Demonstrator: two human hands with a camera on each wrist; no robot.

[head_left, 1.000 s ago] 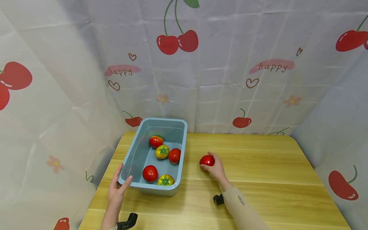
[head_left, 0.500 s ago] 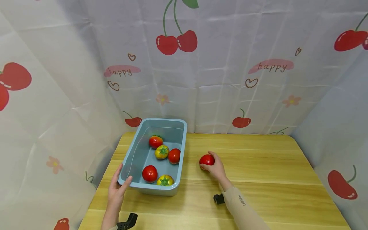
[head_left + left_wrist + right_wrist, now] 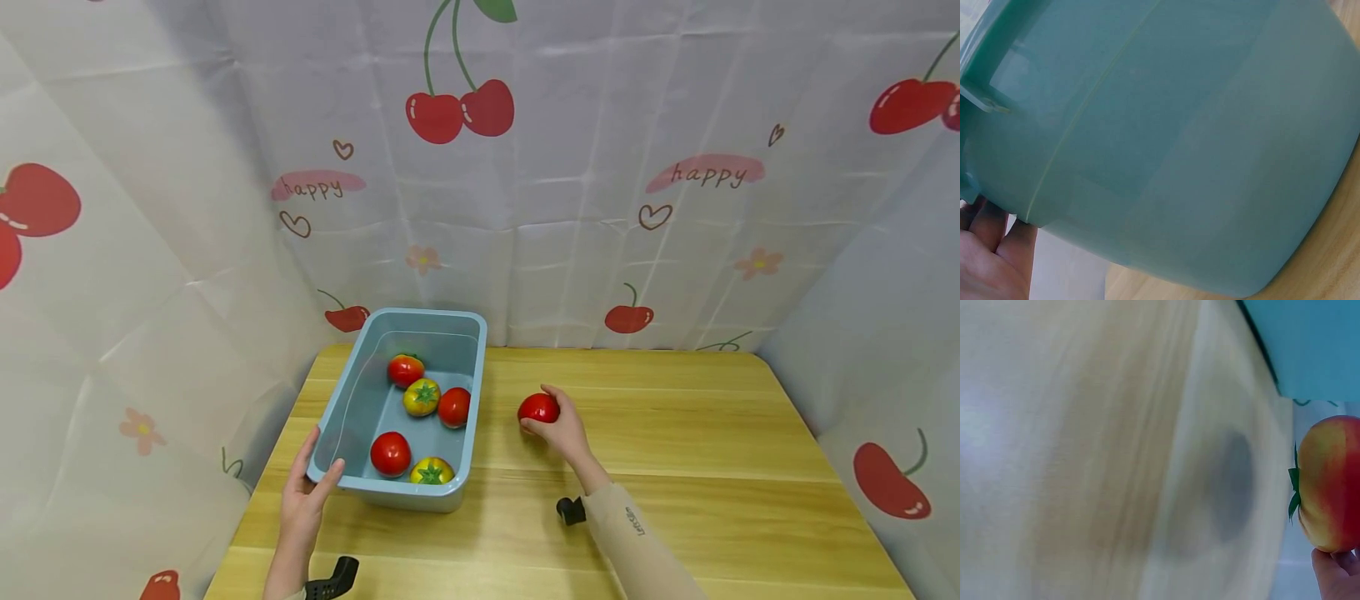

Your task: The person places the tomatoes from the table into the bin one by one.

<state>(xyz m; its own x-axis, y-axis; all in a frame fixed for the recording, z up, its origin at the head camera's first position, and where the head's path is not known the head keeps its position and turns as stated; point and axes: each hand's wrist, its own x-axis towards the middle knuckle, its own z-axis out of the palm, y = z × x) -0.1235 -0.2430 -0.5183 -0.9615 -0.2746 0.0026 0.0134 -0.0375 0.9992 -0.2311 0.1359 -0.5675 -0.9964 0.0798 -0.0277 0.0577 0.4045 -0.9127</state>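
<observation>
My right hand (image 3: 568,435) holds a red tomato (image 3: 538,407) between thumb and fingers, right of a blue plastic bin (image 3: 405,497). In the right wrist view this tomato (image 3: 1335,484) shows a yellowish underside with green leaves, raised above the tabletop with its shadow below. My left hand (image 3: 302,504) grips the bin's near left corner, thumb at the rim and fingers along the outer side. Inside the bin lie several tomatoes, among them a red one (image 3: 390,454) and a yellow-green one (image 3: 422,397). The bin's wall (image 3: 1166,137) fills most of the left wrist view.
The wooden table (image 3: 675,467) extends to the right of the bin. Behind it and at both sides hang pale sheets (image 3: 555,275) printed with cherries. A black wrist-camera mount (image 3: 572,510) sits beside the right sleeve.
My right hand has lifted the tomato slightly off the table. The left hand and the bin have stayed in place.
</observation>
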